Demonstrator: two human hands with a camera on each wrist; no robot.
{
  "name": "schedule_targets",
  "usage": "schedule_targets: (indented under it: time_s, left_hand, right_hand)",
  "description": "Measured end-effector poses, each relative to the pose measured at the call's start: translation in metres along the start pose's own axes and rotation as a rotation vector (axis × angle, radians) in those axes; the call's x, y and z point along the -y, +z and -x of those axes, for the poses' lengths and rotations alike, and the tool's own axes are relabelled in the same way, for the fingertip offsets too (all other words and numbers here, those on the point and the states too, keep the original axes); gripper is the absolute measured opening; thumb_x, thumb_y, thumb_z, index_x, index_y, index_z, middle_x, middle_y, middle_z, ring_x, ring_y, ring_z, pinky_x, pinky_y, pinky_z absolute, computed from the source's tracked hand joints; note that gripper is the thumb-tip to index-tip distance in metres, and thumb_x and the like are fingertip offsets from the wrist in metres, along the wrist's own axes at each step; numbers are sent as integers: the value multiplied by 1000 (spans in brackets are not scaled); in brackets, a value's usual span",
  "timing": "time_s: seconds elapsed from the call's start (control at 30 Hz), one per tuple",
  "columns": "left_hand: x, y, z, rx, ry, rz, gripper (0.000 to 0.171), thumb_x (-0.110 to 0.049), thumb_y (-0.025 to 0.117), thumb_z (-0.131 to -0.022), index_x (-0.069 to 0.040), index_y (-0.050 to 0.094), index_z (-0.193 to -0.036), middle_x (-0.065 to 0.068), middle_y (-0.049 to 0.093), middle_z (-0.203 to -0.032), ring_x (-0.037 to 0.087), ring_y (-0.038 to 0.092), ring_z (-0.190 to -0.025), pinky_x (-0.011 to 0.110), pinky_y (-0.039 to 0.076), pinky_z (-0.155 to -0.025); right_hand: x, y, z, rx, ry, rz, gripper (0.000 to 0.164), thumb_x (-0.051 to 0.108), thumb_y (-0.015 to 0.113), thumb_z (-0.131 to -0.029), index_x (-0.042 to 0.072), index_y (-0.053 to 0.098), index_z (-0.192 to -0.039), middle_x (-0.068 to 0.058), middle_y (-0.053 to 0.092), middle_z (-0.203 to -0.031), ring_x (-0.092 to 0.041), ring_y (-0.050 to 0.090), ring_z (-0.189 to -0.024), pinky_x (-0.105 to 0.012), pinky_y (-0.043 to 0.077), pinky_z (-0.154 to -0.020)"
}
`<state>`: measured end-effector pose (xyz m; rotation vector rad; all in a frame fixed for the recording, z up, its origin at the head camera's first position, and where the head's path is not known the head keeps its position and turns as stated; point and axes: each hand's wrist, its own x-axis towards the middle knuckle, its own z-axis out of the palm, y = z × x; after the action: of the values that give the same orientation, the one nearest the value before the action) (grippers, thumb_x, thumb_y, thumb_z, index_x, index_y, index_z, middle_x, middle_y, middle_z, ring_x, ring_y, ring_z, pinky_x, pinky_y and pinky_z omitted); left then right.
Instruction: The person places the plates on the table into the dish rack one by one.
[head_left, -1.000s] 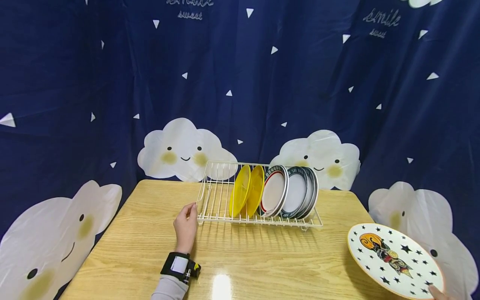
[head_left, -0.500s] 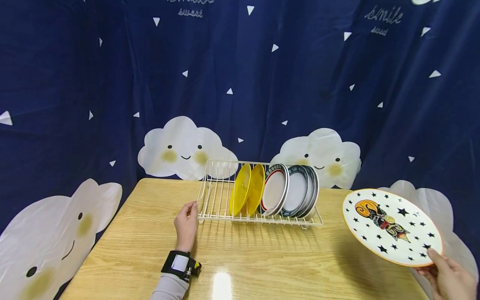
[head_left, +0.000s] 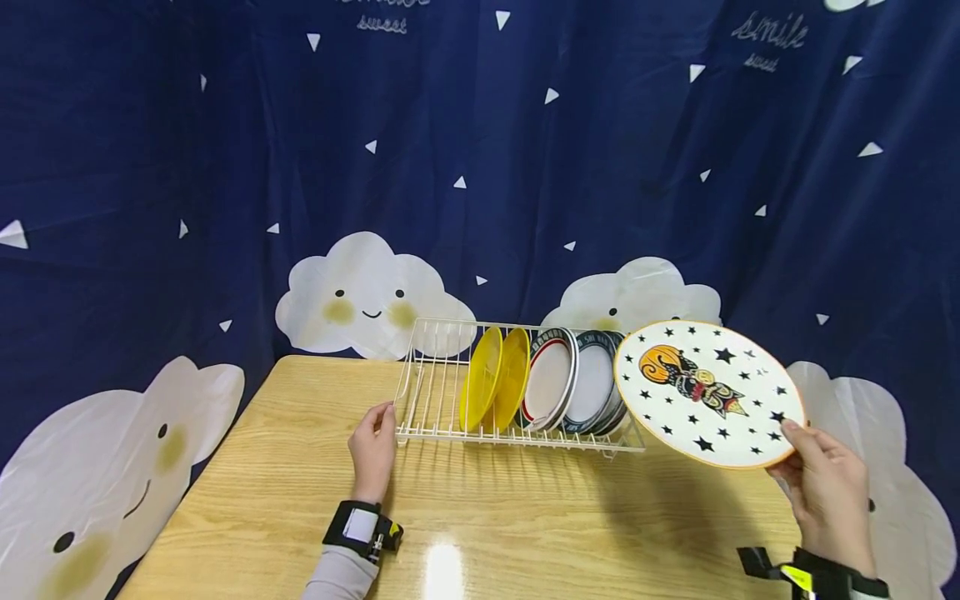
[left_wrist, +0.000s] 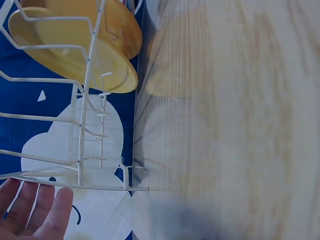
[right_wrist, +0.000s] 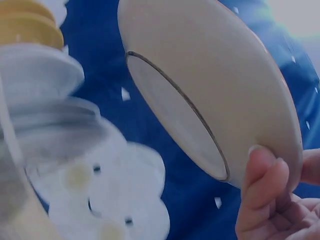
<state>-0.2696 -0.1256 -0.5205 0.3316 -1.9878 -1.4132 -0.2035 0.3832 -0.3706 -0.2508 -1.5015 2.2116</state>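
My right hand (head_left: 828, 483) pinches the lower right rim of a white plate (head_left: 697, 450) with an orange edge, black stars and a cat-like drawing. Held above the table, the plate tilts and covers part of the rack's right end. The right wrist view shows its pale underside (right_wrist: 215, 65), with fingers beneath the rim. At the left end of a white wire dish rack (head_left: 427, 433), my left hand (head_left: 372, 450) holds the frame; in the left wrist view its fingertips (left_wrist: 62, 197) meet the wire. Two yellow plates (head_left: 480, 383) and several white plates with dark rims (head_left: 588, 387) stand in the rack.
The rack stands toward the back of a wooden table (head_left: 525, 525). Slots left of the yellow plates show bare wires. Behind and beside the table hangs a dark blue curtain (head_left: 480, 125) with white clouds (head_left: 367, 283).
My right hand has come in from the lower right, lifting the star plate and carrying it left and up toward the rack. The left hand has stayed at the rack.
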Motion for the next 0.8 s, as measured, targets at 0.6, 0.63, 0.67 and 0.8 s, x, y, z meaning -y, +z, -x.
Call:
schedule_targets:
  time_s: [0.6,0.63,0.67,0.8]
  left_hand:
    - [4,1,-2,-1,6,-10,24,-19,59,-96,-2,72,-107,15,74,-97,31,68,-89,42,51,-79]
    - [4,1,-2,1,-3,-4,24,-20,60,-96,-3,72,-107,15,74,-97,30,67,-89,42,51,-79]
    - [5,1,-2,1,-6,-2,24,-20,60,-96,-3,72,-107,15,74,-97,30,67,-89,42,51,-80]
    - [5,1,-3,5,-21,8,24,-21,60,-96,-3,72,-107,15,74,-97,30,67,-89,42,50,-80]
  right_hand:
    - [-31,156,18,338,-67,213,25,9,59,-96,8,62,-71,5,61,-57,-6,53,-41,-18,43,-39]
    - [-32,163,18,355,-72,238,25,10,59,-96,7,61,-71,5,60,-57,-6,52,-41,-18,43,-39]
    - [-34,169,19,372,-80,264,26,10,59,-96,6,60,-71,5,59,-58,-6,52,-41,-19,44,-40]
    - [-39,193,19,404,-122,381,26,13,58,-97,0,55,-74,5,54,-60,-6,50,-43,-20,44,-41]
